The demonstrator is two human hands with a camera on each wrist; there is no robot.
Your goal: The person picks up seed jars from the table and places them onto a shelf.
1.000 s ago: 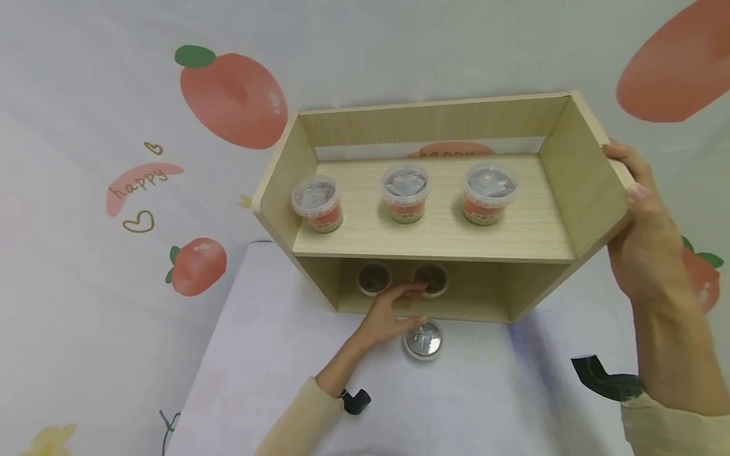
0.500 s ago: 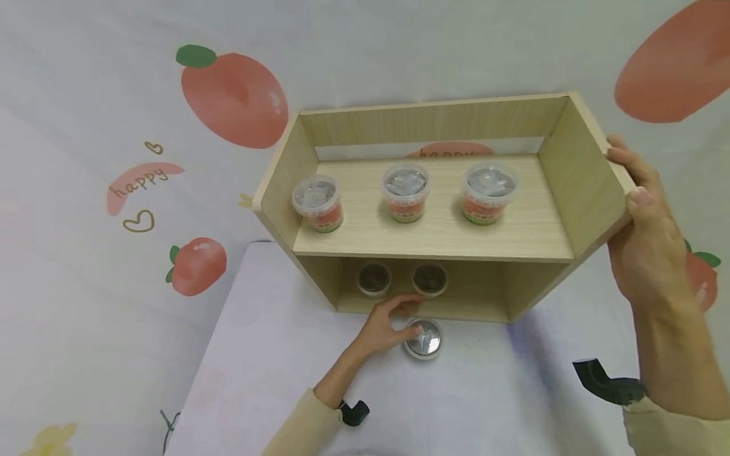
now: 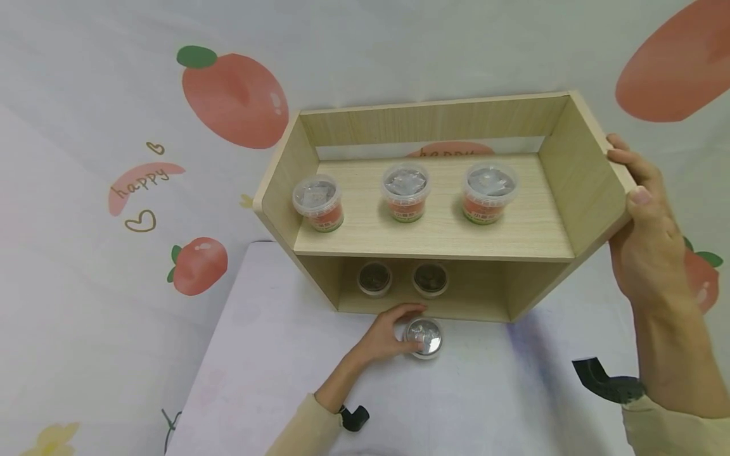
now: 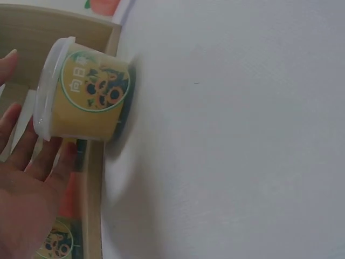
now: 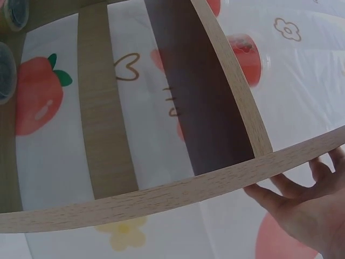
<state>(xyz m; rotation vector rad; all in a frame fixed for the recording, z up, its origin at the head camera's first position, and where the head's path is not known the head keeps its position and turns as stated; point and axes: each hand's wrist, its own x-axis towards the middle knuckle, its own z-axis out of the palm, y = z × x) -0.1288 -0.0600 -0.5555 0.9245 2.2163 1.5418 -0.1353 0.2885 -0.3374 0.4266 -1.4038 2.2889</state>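
Note:
In the head view my left hand [image 3: 384, 339] is beside a small lidded tub [image 3: 424, 337] on the table, just before the shelf. Its thumb lies near the lid's close edge and the fingers near its far side. The left wrist view shows the tub [image 4: 89, 91] as yellow, with a sunflower label and clear lid; the fingers are spread around the lid, the thumb apart from it. My right hand [image 3: 653, 240] holds the right side panel of the two-tier wooden shelf [image 3: 530, 234], thumb at the front edge. In the right wrist view its fingertips [image 5: 261, 194] touch the panel.
Several tubs stand in the shelf: a left tub [image 3: 318, 202], a middle tub [image 3: 405, 192] and a right tub [image 3: 489, 192] on top, two dark-lidded ones [image 3: 374, 278] below. Behind is a fruit-printed cloth [image 3: 234, 101]. A white tabletop [image 3: 256, 354] lies in front.
My left hand has drawn back from the right-hand tub in the lower tier to the tub on the table. My right fingers have shifted slightly on the panel.

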